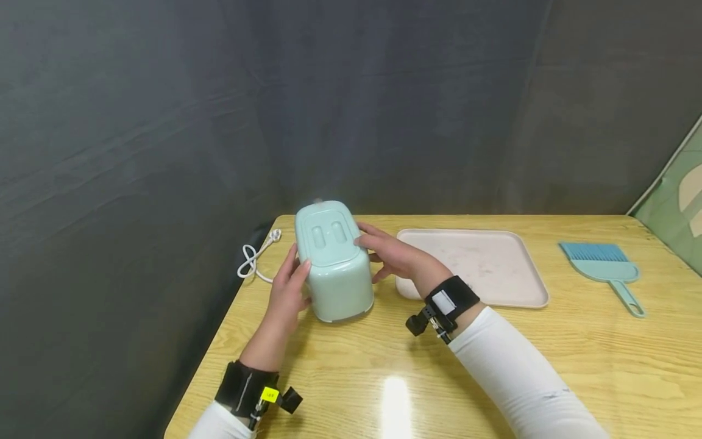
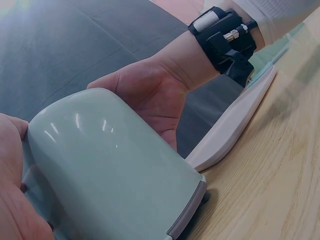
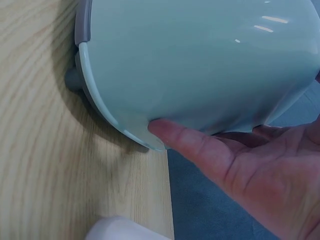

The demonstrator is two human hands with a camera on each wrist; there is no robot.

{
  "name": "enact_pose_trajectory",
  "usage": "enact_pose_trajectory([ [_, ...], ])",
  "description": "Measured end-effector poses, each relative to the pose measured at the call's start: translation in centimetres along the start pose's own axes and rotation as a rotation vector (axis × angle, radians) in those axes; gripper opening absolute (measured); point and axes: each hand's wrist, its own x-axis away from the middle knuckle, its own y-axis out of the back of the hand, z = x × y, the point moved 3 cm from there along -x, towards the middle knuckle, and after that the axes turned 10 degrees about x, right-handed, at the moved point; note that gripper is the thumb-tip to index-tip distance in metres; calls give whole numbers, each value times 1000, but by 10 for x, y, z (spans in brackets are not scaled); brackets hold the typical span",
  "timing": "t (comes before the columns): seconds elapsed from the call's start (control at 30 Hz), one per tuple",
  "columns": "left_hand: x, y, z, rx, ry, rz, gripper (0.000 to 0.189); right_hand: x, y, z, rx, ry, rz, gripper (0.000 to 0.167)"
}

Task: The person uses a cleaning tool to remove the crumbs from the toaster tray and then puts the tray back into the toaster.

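A glossy mint-green toaster (image 1: 341, 291) with a two-recess lid (image 1: 327, 236) stands at the table's left back, between both hands. My left hand (image 1: 285, 291) holds its left side, thumb near the lid's front corner. On the opposite side my right hand (image 1: 396, 255) grips it, fingers spread along the wall. In the right wrist view, one fingertip of the right hand (image 3: 250, 167) presses low on the toaster (image 3: 200, 65), near its base. A grey strip and a small foot (image 3: 73, 79) show underneath; whether the base fully touches the table cannot be told.
A white power cord (image 1: 253, 259) with a plug lies looped left of the toaster, near the table edge. To the right is a pale shallow tray (image 1: 482, 268). Farther right lies a blue-green brush (image 1: 603, 268) with a dustpan-like head. A dark curtain (image 1: 411, 110) hangs behind.
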Motion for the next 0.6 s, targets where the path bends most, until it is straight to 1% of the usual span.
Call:
enact_pose_trajectory([
  [0.07,1,1,0,-4,2,-6,66,0,0,1,0,-2,7,70],
  [0.33,4,-3,5,-6,-32,-11,67,-1,4,0,-7,-7,29,72],
  [0.6,3,-3,6,-16,-39,-14,66,-5,5,-1,-7,-15,37,71],
])
